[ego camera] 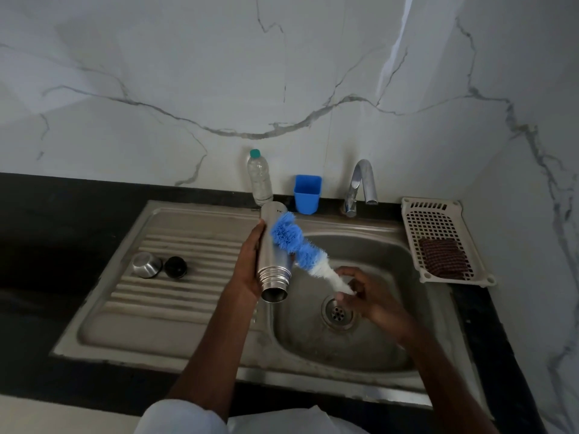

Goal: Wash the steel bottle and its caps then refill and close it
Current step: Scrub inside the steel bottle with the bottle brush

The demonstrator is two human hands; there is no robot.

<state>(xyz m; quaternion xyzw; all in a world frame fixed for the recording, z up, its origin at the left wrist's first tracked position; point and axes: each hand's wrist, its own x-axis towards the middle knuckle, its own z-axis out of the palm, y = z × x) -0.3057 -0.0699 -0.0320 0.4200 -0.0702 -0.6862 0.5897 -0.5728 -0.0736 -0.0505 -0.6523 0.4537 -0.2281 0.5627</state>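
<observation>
Sleeves: pale fabric [185, 418] shows at the bottom centre of the frame, with two bare forearms reaching up from it over the sink.
Counter: a dark counter [62, 245] runs across the middle of the frame and carries a steel sink [175, 327] with a ribbed draining board on the left and a basin on the right.
Drain: a round drain [337, 312] sits in the basin floor, just below the right hand.
Right hand: the right hand [372, 299] is over the basin, lower right of centre; its fingers [347, 272] are curled and pinching the narrow white end of a bottle brush [297, 245].
Bottle brush: blue and white bristles slant up and to the left from the right hand, with the blue head lying against the side of the steel bottle [274, 255].
Left hand: the left hand [250, 267] is at the centre of the frame, its fingers wrapped round the bottle from the left side.
Steel bottle: held tilted over the sink's inner edge, its open threaded mouth pointing down toward the viewer and its base up and away.
Caps: a steel cap [146, 265] and a black inner cap [176, 267] rest side by side on the draining board, left of the hands.
Basket: a white plastic basket [438, 214] sits on the counter at the right, holding a dark red scrub pad [443, 256].
Back edge: a clear plastic bottle [259, 178] with a green top, a blue cup [307, 193] and a chrome tap [360, 186] stand along the rear of the sink.
Wall: white marble [282, 73] with grey veins fills the upper half of the frame.
</observation>
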